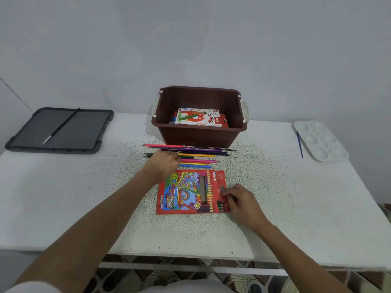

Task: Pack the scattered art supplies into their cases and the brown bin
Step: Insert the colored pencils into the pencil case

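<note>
A red colour pencil case (186,192) lies flat on the table in front of me. Behind it is a row of loose colour pencils (198,158), with thin brushes among them. My left hand (165,163) lies over the left ends of these pencils, fingers curled on a dark green pencil (148,155). At the case's right edge, my right hand (239,197) pinches the open flap, where several pencil ends show. The brown bin (201,136) stands behind the pencils and holds an oil pastels box (198,117).
A dark grey lid (61,132) with a black paintbrush (61,125) on it sits at the far left. A white paint palette (320,140) and a blue brush (299,144) lie at the far right. The table's front edge is close to me.
</note>
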Tool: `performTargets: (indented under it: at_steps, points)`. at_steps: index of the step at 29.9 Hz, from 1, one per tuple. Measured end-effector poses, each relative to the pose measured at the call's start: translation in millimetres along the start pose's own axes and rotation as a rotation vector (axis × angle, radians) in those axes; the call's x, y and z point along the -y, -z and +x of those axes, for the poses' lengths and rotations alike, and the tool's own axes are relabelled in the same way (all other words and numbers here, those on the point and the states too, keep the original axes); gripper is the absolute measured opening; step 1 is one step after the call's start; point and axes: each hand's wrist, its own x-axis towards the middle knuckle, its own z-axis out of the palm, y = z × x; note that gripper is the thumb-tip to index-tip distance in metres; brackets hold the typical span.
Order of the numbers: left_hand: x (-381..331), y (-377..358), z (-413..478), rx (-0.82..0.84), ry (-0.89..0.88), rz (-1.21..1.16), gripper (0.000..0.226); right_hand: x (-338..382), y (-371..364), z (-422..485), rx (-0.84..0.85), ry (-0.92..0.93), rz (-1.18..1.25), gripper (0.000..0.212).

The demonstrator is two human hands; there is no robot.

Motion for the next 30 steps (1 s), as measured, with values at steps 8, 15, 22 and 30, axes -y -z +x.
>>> performTargets:
  at_steps: [8,15,22,30]
  points:
    - [-21,11,-13,-0.458,0.368,-0.976,0.015,28,11,11,-0.065,0.061,-0.005,0.021]
    - [-51,38,-31,-0.398,0.553,-1.760,0.018,63,14,30,-0.123,0.162,0.017,0.025]
    - [-62,44,-39,-0.388,0.515,-1.892,0.017,70,5,32,-0.157,0.229,-0.021,0.027]
    - [-59,32,-49,-0.262,0.500,-1.778,0.016,29,21,25,-0.179,0.223,-0.178,0.024]
